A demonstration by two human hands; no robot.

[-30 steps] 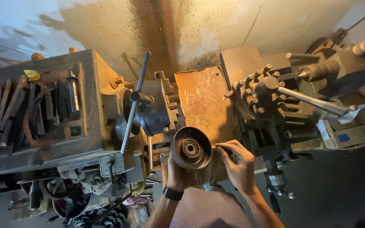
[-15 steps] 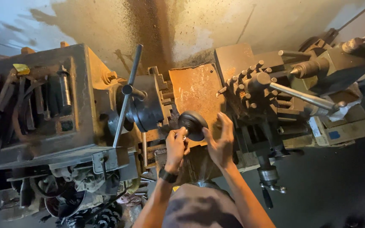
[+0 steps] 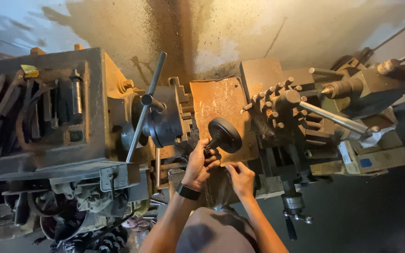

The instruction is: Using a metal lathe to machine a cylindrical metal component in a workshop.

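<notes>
While the left hand [image 3: 200, 164] grips the stem of the dark round part [image 3: 224, 135], its fingers closed around it, the disc stands near the lathe chuck [image 3: 165, 122]. The right hand [image 3: 241, 178] hovers just beside, fingers half curled, holding nothing; it should steady the part.

- 2 bare hands at 6 o'clock: the left hand [image 3: 198, 165] and the right hand [image 3: 241, 178].
- 1 dark round part [image 3: 224, 135] with a stem, near the centre.
- 1 black wristband [image 3: 187, 191] at 6 o'clock.
- 1 lathe [image 3: 90, 140] across the middle, from 9 to 3 o'clock.
- 1 long chuck key [image 3: 146, 107] at 10 o'clock of centre.
- 1 rusty orange plate [image 3: 219, 100] at 12 o'clock of the hands.
- 1 tool post [image 3: 282, 110] with many bolts at 2 o'clock.
- 1 grey cap [image 3: 216, 232] at 6 o'clock.
</notes>
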